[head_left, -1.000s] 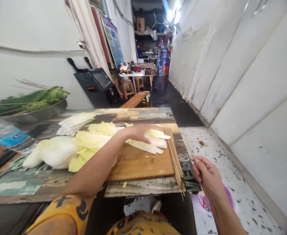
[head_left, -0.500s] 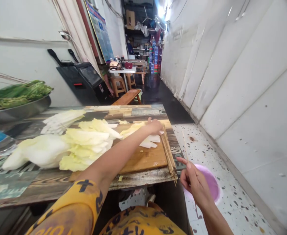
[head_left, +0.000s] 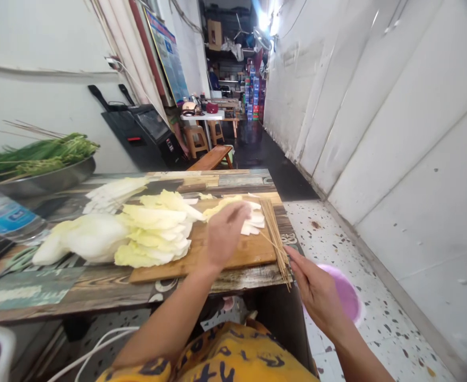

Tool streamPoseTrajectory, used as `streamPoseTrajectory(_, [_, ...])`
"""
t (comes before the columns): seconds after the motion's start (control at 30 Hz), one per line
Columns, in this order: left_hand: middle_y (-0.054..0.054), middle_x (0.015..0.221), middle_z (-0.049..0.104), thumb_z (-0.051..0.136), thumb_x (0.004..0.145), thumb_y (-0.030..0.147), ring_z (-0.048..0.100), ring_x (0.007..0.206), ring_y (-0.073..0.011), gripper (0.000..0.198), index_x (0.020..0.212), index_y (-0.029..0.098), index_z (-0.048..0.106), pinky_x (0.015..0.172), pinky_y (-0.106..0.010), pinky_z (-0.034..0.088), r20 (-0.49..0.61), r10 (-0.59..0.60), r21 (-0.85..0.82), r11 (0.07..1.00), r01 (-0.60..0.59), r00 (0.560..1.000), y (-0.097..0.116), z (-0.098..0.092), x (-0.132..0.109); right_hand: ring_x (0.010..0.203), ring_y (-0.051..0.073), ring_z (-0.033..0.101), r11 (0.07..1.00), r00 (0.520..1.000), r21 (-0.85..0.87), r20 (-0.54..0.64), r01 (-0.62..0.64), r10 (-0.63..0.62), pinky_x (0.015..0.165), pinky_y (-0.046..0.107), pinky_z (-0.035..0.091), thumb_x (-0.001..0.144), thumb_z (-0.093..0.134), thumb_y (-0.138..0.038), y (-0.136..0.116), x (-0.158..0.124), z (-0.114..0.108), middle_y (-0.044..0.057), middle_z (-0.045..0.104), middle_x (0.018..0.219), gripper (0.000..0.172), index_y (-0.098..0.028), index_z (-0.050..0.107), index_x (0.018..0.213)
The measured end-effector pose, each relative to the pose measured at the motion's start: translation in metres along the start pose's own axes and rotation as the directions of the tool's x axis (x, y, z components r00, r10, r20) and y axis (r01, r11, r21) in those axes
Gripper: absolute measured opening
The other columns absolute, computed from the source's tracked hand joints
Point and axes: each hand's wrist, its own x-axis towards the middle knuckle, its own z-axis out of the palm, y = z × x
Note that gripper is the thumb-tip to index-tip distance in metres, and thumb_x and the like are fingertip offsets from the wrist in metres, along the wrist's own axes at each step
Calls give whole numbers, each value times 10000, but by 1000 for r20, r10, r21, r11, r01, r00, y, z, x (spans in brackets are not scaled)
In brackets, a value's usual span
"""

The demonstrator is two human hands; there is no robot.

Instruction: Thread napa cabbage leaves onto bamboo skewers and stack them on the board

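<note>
My left hand is over the wooden cutting board, smeared by motion, and partly covers cut cabbage strips. What it holds, if anything, does not show. My right hand, at the table's right edge, pinches a thin skewer that points left toward the strips. Beside the board's right side lies a bundle of skewers. Yellow-white cabbage leaves are piled on the board's left part, next to a whole pale cabbage.
At the left stand a metal bowl of greens and a plastic bottle. A knife handle lies behind the board. A pink basin is on the floor at the right. Further back is a wooden bench.
My left hand has drawn back toward me and left from the strips. My right hand's skewer has swung from upright to pointing left over the board. The view has shifted slightly.
</note>
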Motion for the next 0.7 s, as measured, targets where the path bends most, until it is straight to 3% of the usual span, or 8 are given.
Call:
streamPoseTrajectory(0.03, [-14,761,681,637,801,374,633,696,-141,219,891,176,673,725,-267,494,-4,-155,-128,980,154,988,-4,-5,-18,962,167,643,1000,999,-8,34,25,-25,782,264,524,957,395,-224,-4,-1,1,54,667,1107,375,-261,517,1310])
streamPoseTrajectory(0.07, [-14,766,682,682,757,396,636,651,-137,268,903,173,656,681,-270,510,3,-330,-274,908,318,944,-9,-10,-33,968,162,643,999,997,-12,65,47,-46,788,260,523,956,392,-203,-7,-2,2,51,665,1119,384,-268,509,1316])
streamPoseTrajectory(0.13, [-10,745,679,767,660,392,642,610,-136,350,890,170,626,622,-263,526,45,-606,-479,684,550,794,-18,-21,-55,944,154,644,996,991,-17,100,90,-88,772,251,520,952,380,-165,-12,-5,5,56,664,1085,373,-262,547,1270])
streamPoseTrajectory(0.2, [-7,751,682,819,596,313,653,627,-135,364,862,169,617,617,-251,539,113,-742,-585,488,648,661,-21,-32,-66,888,150,643,991,986,-44,122,123,-117,728,242,513,945,380,-143,-15,-9,8,68,661,1018,349,-233,593,1206])
streamPoseTrajectory(0.23, [-8,768,686,828,582,259,655,640,-130,353,855,166,624,628,-243,545,151,-766,-605,428,671,625,-20,-37,-69,857,149,641,987,981,-69,139,143,-132,702,239,506,942,383,-141,-16,-10,10,71,660,986,342,-221,602,1194])
streamPoseTrajectory(0.33, [-14,798,698,812,586,145,640,623,-95,311,863,149,671,629,-196,543,261,-777,-591,341,732,572,-9,-47,-70,721,137,618,964,961,-164,215,211,-174,604,223,466,946,373,-147,-20,-14,13,52,656,846,367,-221,580,1240])
streamPoseTrajectory(0.47, [-15,695,690,823,585,163,623,591,-86,241,798,135,712,588,-164,525,298,-812,-543,289,789,502,1,-52,-72,548,108,536,908,946,-314,253,279,-204,486,212,360,940,344,-125,-27,-17,12,9,611,706,428,-246,545,1298])
streamPoseTrajectory(0.7, [-47,742,712,885,463,271,626,626,-110,343,734,125,732,634,-200,522,316,-790,-549,300,780,526,-5,-57,-78,455,100,391,816,931,-455,247,356,-269,446,268,192,916,410,-111,-31,-17,12,-23,538,630,419,-269,582,1264])
